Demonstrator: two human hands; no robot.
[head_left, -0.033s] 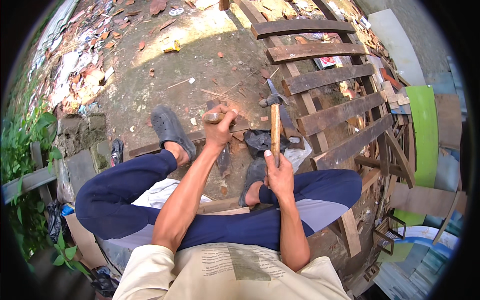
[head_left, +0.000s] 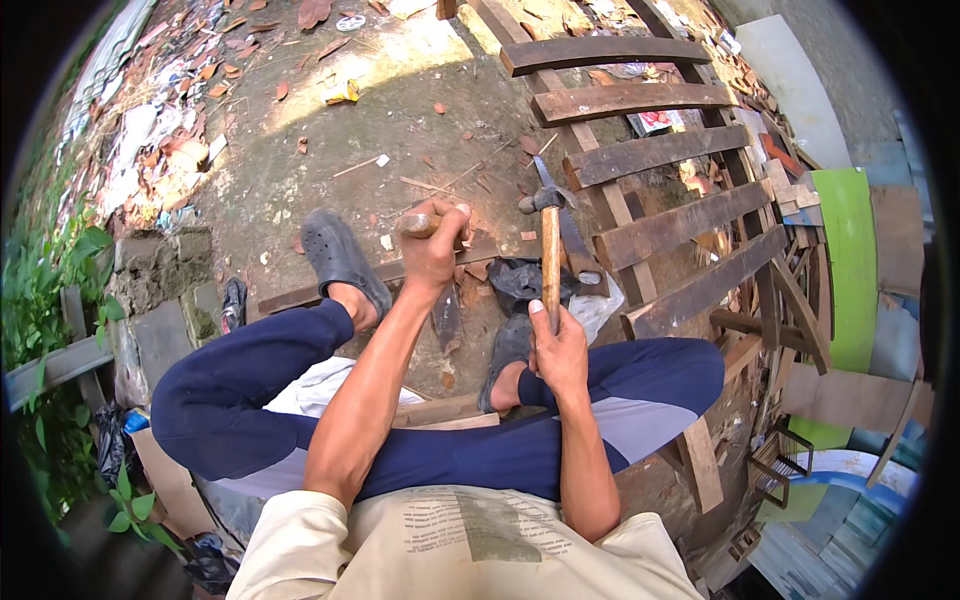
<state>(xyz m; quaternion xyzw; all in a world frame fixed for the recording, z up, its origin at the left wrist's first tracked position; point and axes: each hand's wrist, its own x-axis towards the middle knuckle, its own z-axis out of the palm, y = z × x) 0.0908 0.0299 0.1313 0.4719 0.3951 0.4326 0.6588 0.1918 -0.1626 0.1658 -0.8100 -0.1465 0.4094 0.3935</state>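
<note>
I sit on the ground with my knees apart. My left hand (head_left: 435, 245) is closed around a short wooden-handled tool (head_left: 416, 225), held down against a long wooden strip (head_left: 300, 296) that lies across the dirt by my feet. My right hand (head_left: 558, 352) grips the lower end of a claw hammer's wooden handle (head_left: 550, 265). The handle stands upright, and the steel head (head_left: 545, 197) is raised just right of my left hand. What the left-hand tool's tip touches is hidden by my fist.
A frame of curved dark wooden slats (head_left: 650, 155) lies to the right of the hammer. My feet in dark clogs (head_left: 340, 258) rest on the dirt. A black plastic bag (head_left: 515, 280) lies between them. Rubble and leaves are at far left, green boards (head_left: 850, 270) at right.
</note>
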